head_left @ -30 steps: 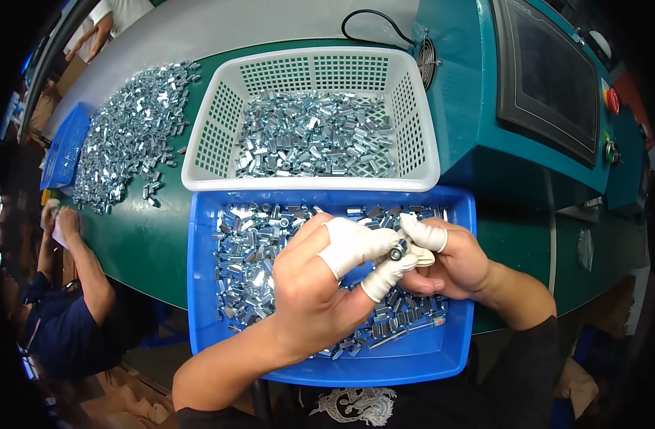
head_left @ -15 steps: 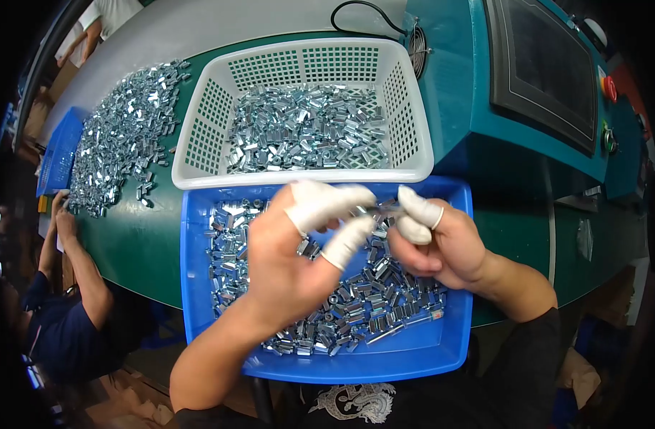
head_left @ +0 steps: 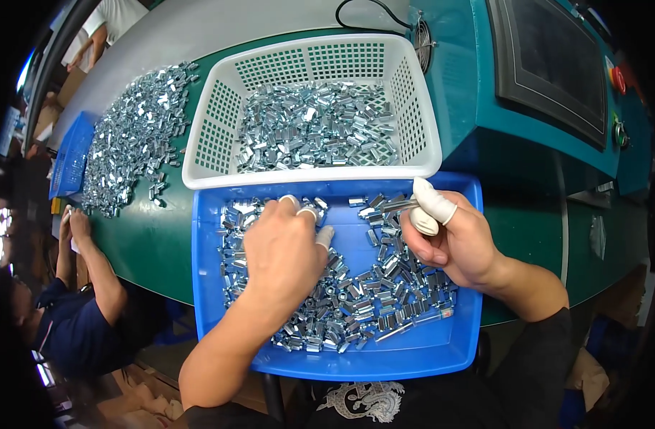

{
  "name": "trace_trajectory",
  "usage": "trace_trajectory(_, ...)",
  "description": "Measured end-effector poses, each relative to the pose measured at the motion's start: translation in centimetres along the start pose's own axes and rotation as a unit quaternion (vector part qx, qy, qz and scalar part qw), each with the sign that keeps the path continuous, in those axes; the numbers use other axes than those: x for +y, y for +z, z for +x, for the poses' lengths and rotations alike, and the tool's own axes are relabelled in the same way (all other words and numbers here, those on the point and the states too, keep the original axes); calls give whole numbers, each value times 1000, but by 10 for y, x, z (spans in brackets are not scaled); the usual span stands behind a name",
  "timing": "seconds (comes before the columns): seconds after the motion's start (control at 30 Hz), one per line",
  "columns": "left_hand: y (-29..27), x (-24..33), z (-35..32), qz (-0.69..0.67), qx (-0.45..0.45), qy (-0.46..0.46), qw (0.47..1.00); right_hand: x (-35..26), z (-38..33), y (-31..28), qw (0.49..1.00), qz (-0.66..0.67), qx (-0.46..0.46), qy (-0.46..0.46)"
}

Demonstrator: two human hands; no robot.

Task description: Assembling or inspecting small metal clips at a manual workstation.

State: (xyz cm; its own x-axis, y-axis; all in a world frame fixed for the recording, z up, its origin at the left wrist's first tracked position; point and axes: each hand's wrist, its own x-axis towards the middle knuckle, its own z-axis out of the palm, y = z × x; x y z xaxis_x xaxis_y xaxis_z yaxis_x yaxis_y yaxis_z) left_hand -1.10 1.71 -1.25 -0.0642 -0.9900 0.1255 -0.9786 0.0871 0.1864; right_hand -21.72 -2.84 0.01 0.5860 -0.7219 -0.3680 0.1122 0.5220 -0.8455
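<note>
My left hand (head_left: 284, 247), with white finger cots on several fingertips, reaches down over the hex metal sleeves (head_left: 363, 300) in the blue tray (head_left: 402, 367). Its fingers are bent and slightly apart, and I see nothing held between them; some tips are hidden by the hand. Above the tray's right side, my right hand (head_left: 452, 232) is closed, its cot-covered thumb and finger pinching a thin metal rod (head_left: 399, 205). The rod points left and lies roughly level. A second slim rod with a clear handle (head_left: 420, 322) rests on the sleeves near the front right.
A white perforated basket (head_left: 313, 175) holding more sleeves stands just behind the tray. At left are a large heap of sleeves (head_left: 138, 136), a blue basket (head_left: 71, 154) and another person's hands (head_left: 75, 223). A teal machine with a dark screen (head_left: 549, 68) stands at right.
My left hand has come away from my right hand, moving left and down to the sleeves. My right hand keeps the rod and has shifted slightly right. The whole view has moved a little.
</note>
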Motion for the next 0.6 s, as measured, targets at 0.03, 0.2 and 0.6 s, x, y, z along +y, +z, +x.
trace_trajectory(0.03, 4, 1, 0, 3, 2, -3, 1000, 0, -1, 0, 1000, -10, 3, 2)
trace_trajectory(0.2, 15, -1, 4, -41, 21, 30, 999, 0, -3, 6, 999, -44, 12, -26)
trace_trajectory(0.6, -12, 5, 1, -435, 4, 12, 900, 3, -4, 6, 989, -124, 33, -70)
